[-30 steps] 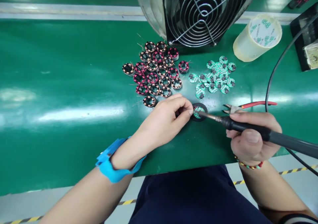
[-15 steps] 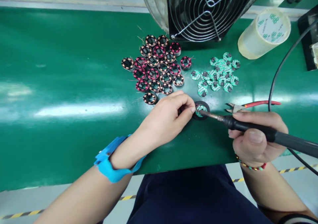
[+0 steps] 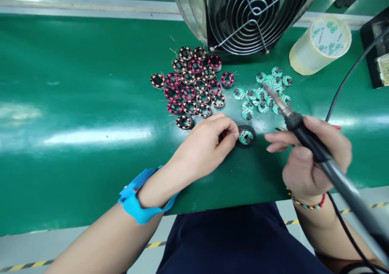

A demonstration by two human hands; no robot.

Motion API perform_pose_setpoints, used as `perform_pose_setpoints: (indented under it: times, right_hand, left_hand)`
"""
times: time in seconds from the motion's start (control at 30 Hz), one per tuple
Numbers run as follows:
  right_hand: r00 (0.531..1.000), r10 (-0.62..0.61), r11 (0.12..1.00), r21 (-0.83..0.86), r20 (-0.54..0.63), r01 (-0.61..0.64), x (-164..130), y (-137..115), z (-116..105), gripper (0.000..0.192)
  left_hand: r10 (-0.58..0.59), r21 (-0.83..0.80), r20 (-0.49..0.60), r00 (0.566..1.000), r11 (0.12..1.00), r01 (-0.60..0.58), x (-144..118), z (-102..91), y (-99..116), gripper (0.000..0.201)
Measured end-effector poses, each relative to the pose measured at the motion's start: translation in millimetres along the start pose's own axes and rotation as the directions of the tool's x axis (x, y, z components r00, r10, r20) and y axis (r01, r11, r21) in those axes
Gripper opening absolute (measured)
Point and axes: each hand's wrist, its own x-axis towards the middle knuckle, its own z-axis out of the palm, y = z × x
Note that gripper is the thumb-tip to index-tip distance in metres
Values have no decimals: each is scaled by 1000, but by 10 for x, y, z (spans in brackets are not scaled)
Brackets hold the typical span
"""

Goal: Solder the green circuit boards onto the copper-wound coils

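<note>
A small round green circuit board (image 3: 246, 137) sits in a black ring-shaped base (image 3: 252, 143) on the bench. My left hand (image 3: 209, 144) is closed in a pinch at the left edge of that base; what lies between thumb and forefinger is too small to make out. My right hand (image 3: 316, 160) grips a soldering iron (image 3: 319, 148), its tip raised and pointing toward the loose boards, away from the base. Behind the right fingers, a pair of red-handled cutters (image 3: 281, 129) is mostly hidden. The blue strap (image 3: 142, 197) is on my left wrist.
Several copper-wound motor stators (image 3: 188, 92) stand in a cluster behind my left hand, with loose wire ends. Loose round boards (image 3: 261, 94) are heaped to their right. At the back are a fan (image 3: 255, 19) and a tape roll (image 3: 316, 47). A black cable (image 3: 349, 69) runs at the right.
The soldering iron has lifted off the board and swung up and back, its tip rising. My right fingers have partly opened around it. My left hand has stayed in place.
</note>
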Motion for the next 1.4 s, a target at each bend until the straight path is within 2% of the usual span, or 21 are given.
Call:
perform_pose_setpoints:
  times: [0.07, 0.2, 0.3, 0.4, 0.5, 0.73, 0.87, 1.03, 1.27, 1.4]
  right_hand:
    - [998, -35, 996, -77, 44, 38, 42, -14, 73, 38]
    - [964, -17, 958, -271, 264, 91, 75, 4, 193, 55]
    - [954, -12, 932, -343, 298, 119, 65, 22, 243, 54]
    - [954, -41, 925, -350, 298, 149, 56, 16, 254, 47]
    - [960, -65, 943, -298, 272, 149, 47, 4, 242, 52]
    - [959, 36, 953, -298, 280, 51, 13, 21, 246, 56]
    - [963, 30, 957, -285, 267, 49, 19, 25, 235, 54]
    - [972, -22, 974, -213, 232, 73, 13, 24, 198, 55]
    - [970, 129, 990, -89, 204, -113, -17, 29, 144, 52]
    - [965, 140, 990, -61, 222, -130, -29, 52, 137, 53]
  left_hand:
    - [9, -1, -3, 1000, 1000, -9, 2, 5, -2, 16]
    - [25, -1, -13, 1000, 1000, -25, 2, 23, -15, 16]
    - [43, -14, -15, 999, 999, -43, -1, 30, -30, 15]
    - [64, -47, -21, 998, 997, -65, -13, 17, -50, 14]
    - [97, -65, 14, 995, 993, -96, -34, -1, -75, 9]
    - [83, 20, 91, 992, 996, -85, -72, 23, -101, 34]
    - [142, 103, 120, 983, 983, -154, -57, 66, -89, 44]
    - [199, 170, 102, 975, 962, -214, -1, 137, -84, 25]
    - [178, 122, 105, 978, 974, -190, 83, 126, -75, 14]
    - [194, 142, 113, 975, 968, -209, 98, 105, -57, 9]
